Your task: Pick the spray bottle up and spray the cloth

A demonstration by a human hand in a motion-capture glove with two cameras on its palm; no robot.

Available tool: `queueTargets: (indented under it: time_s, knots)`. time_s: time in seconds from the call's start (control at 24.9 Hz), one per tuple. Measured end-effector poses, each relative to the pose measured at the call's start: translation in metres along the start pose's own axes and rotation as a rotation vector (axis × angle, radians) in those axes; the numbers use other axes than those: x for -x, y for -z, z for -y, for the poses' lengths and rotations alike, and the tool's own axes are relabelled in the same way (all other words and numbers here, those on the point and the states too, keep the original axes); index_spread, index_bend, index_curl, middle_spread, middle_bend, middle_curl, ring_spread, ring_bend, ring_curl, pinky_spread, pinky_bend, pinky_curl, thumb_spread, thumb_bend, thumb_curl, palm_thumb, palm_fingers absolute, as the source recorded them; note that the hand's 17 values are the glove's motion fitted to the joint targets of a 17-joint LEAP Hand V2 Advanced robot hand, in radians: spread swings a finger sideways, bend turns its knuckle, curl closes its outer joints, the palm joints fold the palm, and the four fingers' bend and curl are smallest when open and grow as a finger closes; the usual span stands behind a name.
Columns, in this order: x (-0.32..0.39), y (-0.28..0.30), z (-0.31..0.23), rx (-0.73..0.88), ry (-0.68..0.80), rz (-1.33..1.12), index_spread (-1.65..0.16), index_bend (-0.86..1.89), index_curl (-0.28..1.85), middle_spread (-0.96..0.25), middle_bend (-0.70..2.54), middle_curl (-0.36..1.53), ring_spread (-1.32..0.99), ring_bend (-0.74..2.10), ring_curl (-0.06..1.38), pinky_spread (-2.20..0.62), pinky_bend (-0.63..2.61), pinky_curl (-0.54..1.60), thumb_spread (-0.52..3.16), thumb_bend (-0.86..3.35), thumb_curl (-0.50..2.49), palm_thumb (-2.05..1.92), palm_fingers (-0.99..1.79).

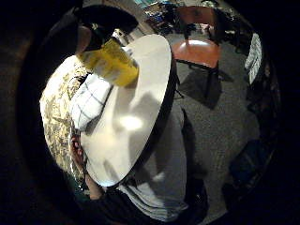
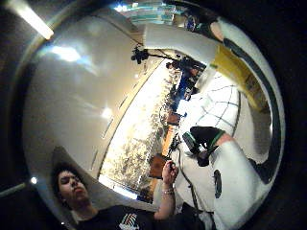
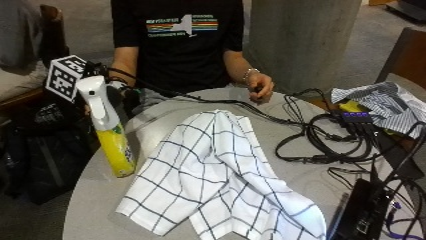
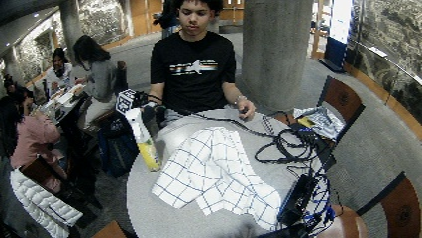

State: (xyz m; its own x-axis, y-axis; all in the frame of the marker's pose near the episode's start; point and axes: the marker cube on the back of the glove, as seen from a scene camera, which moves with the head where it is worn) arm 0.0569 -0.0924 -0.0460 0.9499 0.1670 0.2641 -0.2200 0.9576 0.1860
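The tall plastic spray bottle [image 3: 110, 130], white trigger head above a translucent yellow body, stands or hovers at the round grey table's [image 3: 93, 210] left edge; contact is unclear. The black-gloved right hand [image 3: 126, 95] sits behind its neck, apparently curled around it, though fingers are largely hidden. Just beside it lies the soft, rumpled white grid-checked cloth [image 3: 219, 175], seemingly not yet sprayed

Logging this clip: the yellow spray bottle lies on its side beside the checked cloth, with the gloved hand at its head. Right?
Not quite. The bottle stands upright on the table, not on its side; the outside view shows it. It is beside the cloth, with the gloved hand at its head.
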Motion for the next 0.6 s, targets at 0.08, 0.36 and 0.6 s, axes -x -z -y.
queueTargets:
  time_s: [0.08, 0.36, 0.6]
  knots:
    - [0.005, -0.012, 0.023, -0.086, -0.097, -0.043, -0.35, 0.08, 0.12, 0.03, 0.3, 0.33, 0.04, 0.38, 0.29, 0.21, 0.6, 0.35, 0.91, 0.1, 0.3, 0.76, 0.45]
    - [0.003, -0.022, 0.059, -0.097, -0.145, -0.099, -0.35, 0.07, 0.12, 0.05, 0.28, 0.34, 0.06, 0.39, 0.29, 0.24, 0.65, 0.37, 0.89, 0.06, 0.32, 0.82, 0.41]
    - [-0.015, -0.021, 0.063, -0.258, -0.118, 0.095, -0.31, 0.12, 0.13, -0.01, 0.32, 0.37, -0.01, 0.57, 0.33, 0.08, 0.65, 0.34, 0.87, 0.13, 0.38, 1.01, 0.8]
